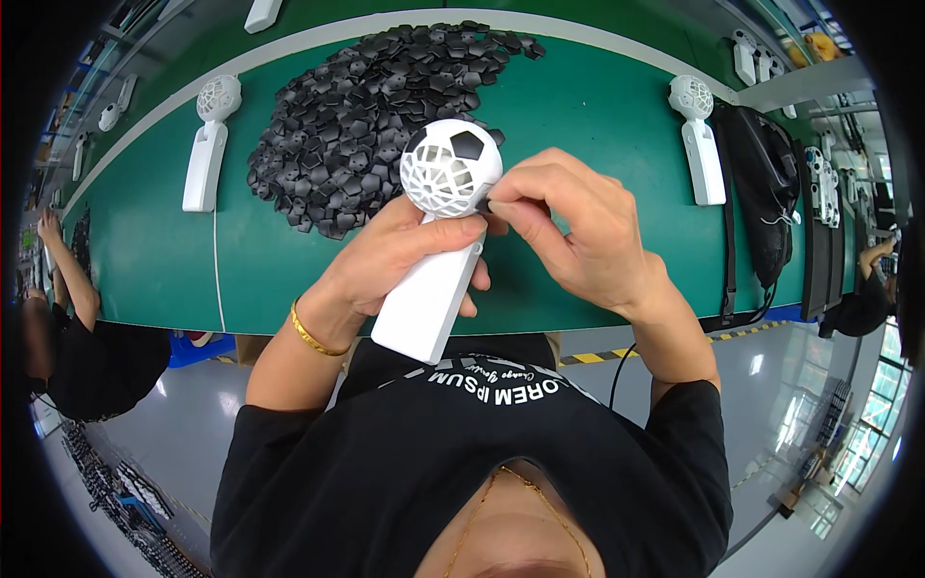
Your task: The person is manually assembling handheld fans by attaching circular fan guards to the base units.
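Note:
A white handheld fan (421,301) with a round grille head patterned like a football is held up over the table's near edge. My left hand (390,241) is wrapped round its handle just below the head, with the thumb across the front. Black pentagon pieces sit in the head's upper part. My right hand (583,226) pinches a small black piece (484,204) against the head's lower right side; fingers hide most of that piece. Behind the fan, a large heap of loose black pentagon pieces (352,125) covers part of the green table (568,116).
One white fan (205,154) lies at the left and another (701,149) at the right. Beside the right one is a black bag (758,193) with straps. People (82,328) work at both sides. A white rail (405,17) runs along the table's far edge.

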Action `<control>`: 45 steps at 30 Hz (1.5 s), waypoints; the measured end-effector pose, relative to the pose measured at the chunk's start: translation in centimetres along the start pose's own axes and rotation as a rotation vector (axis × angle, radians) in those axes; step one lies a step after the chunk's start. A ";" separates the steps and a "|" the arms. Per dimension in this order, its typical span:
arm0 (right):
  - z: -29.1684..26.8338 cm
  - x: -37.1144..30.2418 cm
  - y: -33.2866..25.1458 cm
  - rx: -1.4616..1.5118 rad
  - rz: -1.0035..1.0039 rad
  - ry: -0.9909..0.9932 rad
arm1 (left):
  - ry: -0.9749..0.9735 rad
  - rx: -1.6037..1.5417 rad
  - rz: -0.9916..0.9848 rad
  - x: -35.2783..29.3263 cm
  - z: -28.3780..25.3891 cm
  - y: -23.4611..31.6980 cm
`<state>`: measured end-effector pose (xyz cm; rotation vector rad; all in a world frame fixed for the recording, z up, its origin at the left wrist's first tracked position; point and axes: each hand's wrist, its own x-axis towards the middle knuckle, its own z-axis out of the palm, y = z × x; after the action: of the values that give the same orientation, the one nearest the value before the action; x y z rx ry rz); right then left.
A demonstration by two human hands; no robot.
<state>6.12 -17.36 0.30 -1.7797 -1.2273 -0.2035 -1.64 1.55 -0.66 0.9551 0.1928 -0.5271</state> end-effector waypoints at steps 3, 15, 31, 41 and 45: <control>0.1 0.2 0.1 -0.015 0.000 -0.003 | -0.017 -0.030 -0.057 0.1 -0.2 0.0; 0.0 1.5 1.1 -0.034 0.027 0.008 | 0.001 -0.001 -0.174 0.0 -0.1 1.6; -3.1 6.5 4.9 0.699 0.513 -0.250 | -0.246 -0.152 -0.386 4.0 -0.5 7.7; -8.3 10.7 13.3 0.550 0.434 -0.045 | -0.444 -0.549 -0.286 12.2 -0.2 12.7; -12.7 12.1 19.4 0.383 0.536 0.348 | -0.173 -0.421 -0.008 11.2 0.6 14.2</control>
<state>31.94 -20.41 2.88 -1.5847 -0.4761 0.0339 15.17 3.80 5.71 0.4963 0.1438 -0.5469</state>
